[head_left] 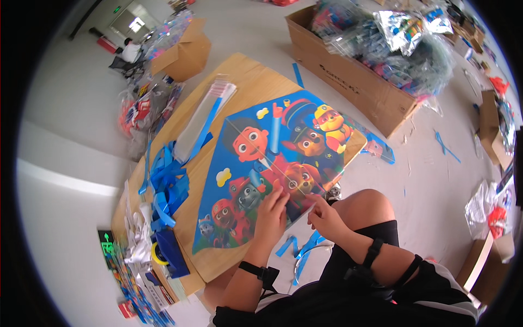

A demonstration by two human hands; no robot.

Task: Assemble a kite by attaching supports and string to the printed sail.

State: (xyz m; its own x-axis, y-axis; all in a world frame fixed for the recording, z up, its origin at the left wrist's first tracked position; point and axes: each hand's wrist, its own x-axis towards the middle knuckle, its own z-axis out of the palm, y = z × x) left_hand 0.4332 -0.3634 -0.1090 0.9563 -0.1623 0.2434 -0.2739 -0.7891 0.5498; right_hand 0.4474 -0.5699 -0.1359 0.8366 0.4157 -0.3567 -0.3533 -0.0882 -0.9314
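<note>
Centrally on the low wooden table (pixel 250 76) lies one diamond-shaped kite (pixel 272 169), blue, printed with cartoon pups and a boy, its right tip overhanging the table's right edge. The left hand (pixel 271 210) rests flat on the kite near its lower right edge, fingers spread loosely and pressing the printed sheet, clasping nothing. The right hand (pixel 325 217) sits just beside that edge, its fingertips pinched together; whether they nip the kite's rim or a thin thread cannot be told. Each wrist carries one black strap. Along the table's left edge lie a heap of blue ribbon tails (pixel 168 188) and, toward the far corner, a stack of long clear-wrapped packets (pixel 206 111) with blue strips inside. At the near left corner sits a roll of yellow tape (pixel 157 255). On the floor beyond the table stand two open brown cardboard boxes: a long one (pixel 354 82) at the far right, filled with shiny plastic-bagged goods, and a smaller one (pixel 182 52) at the far left. A green rectangular sign with an arrow (pixel 106 240) lies on the floor by the near left corner.
</note>
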